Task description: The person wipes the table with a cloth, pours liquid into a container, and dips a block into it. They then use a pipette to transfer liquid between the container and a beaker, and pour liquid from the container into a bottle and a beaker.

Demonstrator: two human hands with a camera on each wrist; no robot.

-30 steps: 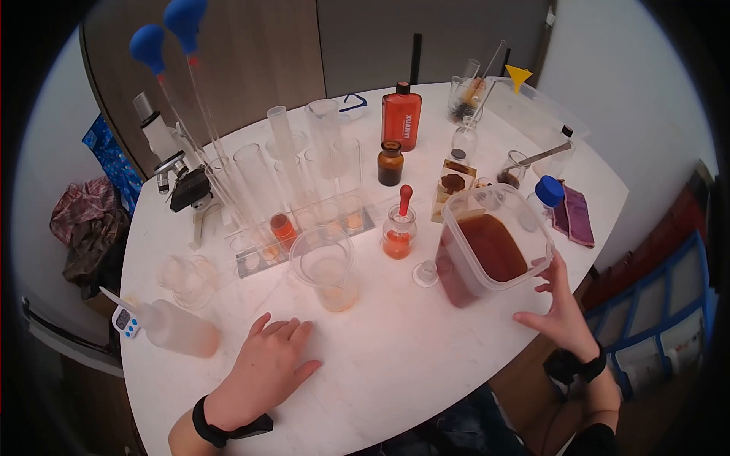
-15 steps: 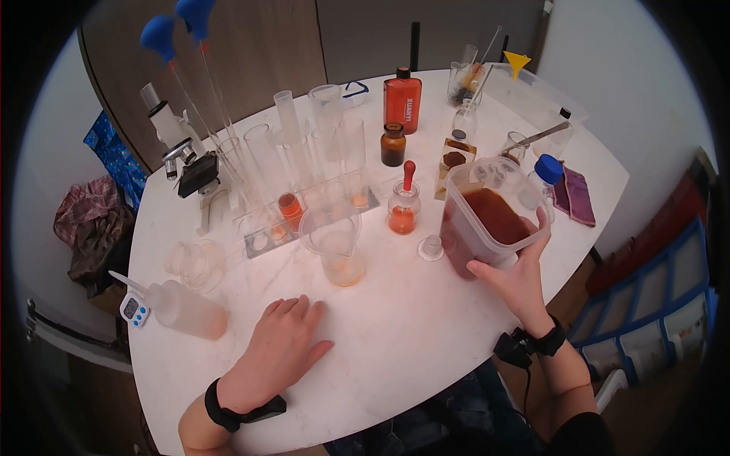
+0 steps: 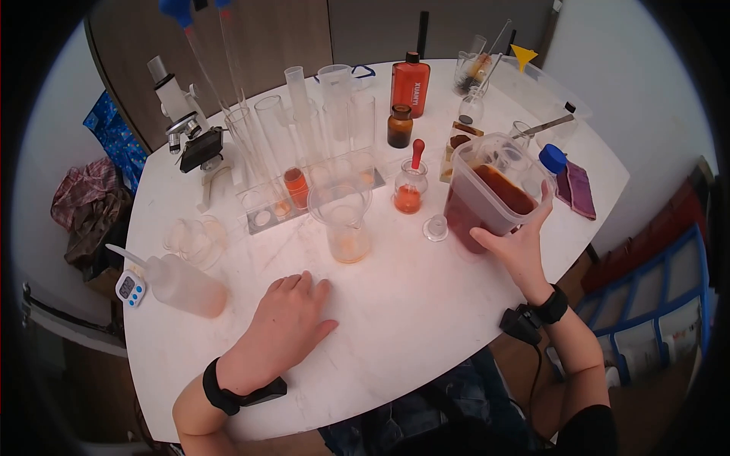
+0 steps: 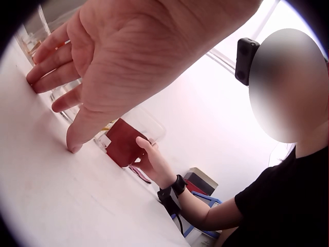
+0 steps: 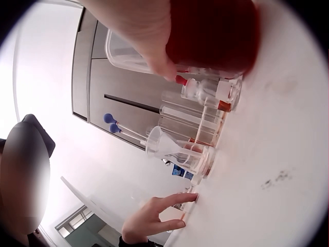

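My right hand point(image 3: 520, 247) grips the near right side of a clear plastic tub point(image 3: 464, 190) of dark red-brown liquid, thumb on the near wall and fingers at the rim. The right wrist view shows the thumb against the red tub point(image 5: 213, 36). My left hand point(image 3: 285, 327) rests on the white table, fingertips down; in the left wrist view the fingers of this hand point(image 4: 118, 56) touch the surface and hold nothing. Beyond it stands a beaker point(image 3: 350, 243) with a funnel point(image 3: 340, 204) on top. A dropper bottle point(image 3: 409, 194) and a glass stopper point(image 3: 436, 228) are left of the tub.
A rack point(image 3: 277, 223) with large tubes stands behind the beaker. On the left are a wash bottle point(image 3: 186, 285), a timer point(image 3: 130, 289) and a microscope point(image 3: 201, 148). Behind are a red bottle point(image 3: 409, 87) and a brown bottle point(image 3: 400, 128); a purple cloth point(image 3: 576, 190) lies right.
My right hand has moved in from beside the tub and taken hold of it; the tub now looks tilted. The left hand stays on the table. The head view has shifted.
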